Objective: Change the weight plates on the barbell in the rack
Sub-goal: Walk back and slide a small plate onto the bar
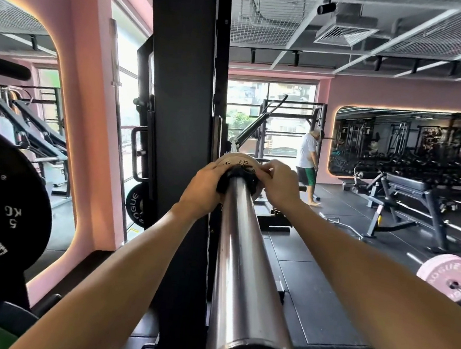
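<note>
Both hands, left hand (pixel 204 184) and right hand (pixel 277 183), grip the black collar (pixel 237 182) against the small plate (pixel 236 161) at twelve o'clock; an uneven pull could jam it on the barbell sleeve (pixel 243 260).

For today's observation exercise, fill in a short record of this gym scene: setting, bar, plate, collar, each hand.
setting: gym, black rack upright
bar: steel barbell sleeve pointing away from the camera
plate: small pale plate far along the sleeve
collar: black collar against the plate
left hand: grips the collar
right hand: pinches at the collar's right side
</note>
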`<state>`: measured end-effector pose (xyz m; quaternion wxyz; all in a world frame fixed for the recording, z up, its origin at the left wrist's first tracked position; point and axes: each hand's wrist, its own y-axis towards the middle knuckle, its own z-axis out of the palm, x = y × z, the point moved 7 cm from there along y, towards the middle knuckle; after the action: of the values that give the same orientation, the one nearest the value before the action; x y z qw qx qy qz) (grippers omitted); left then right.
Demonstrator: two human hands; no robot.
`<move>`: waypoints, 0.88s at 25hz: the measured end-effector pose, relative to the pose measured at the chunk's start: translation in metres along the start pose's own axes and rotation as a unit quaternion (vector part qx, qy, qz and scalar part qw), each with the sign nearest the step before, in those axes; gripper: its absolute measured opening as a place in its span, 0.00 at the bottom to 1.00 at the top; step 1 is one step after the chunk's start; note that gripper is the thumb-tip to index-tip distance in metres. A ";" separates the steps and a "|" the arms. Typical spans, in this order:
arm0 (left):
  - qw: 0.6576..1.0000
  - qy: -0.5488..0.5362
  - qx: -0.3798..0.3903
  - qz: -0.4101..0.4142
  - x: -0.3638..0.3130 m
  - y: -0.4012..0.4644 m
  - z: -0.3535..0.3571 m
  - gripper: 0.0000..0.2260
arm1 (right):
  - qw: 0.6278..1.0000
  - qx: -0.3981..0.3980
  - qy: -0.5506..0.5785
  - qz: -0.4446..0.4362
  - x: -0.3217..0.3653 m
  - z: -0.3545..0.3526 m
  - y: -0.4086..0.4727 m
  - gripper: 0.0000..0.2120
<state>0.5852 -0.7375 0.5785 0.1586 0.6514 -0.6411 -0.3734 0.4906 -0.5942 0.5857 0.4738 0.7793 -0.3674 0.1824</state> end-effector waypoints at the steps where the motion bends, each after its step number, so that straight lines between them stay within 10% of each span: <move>1: 1.000 0.006 0.002 0.002 0.000 0.001 0.001 0.27 | 1.000 -0.008 0.005 -0.003 0.005 -0.002 0.001 0.12; 16: 0.999 0.001 0.037 -0.006 0.000 -0.002 -0.002 0.26 | 0.981 0.159 -0.022 -0.112 0.028 0.030 0.006 0.24; 20: 0.986 -0.050 0.065 -0.149 0.008 0.008 -0.020 0.13 | 0.990 0.114 -0.027 -0.076 0.017 0.013 -0.002 0.18; 22: 0.965 -0.070 0.082 -0.240 0.010 0.012 -0.019 0.31 | 0.994 0.094 -0.034 -0.047 0.010 0.010 -0.005 0.13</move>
<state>0.5888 -0.7542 0.5968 -0.0348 0.7693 -0.5036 -0.3915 0.5008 -0.6058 0.5840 0.3934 0.8427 -0.3275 0.1671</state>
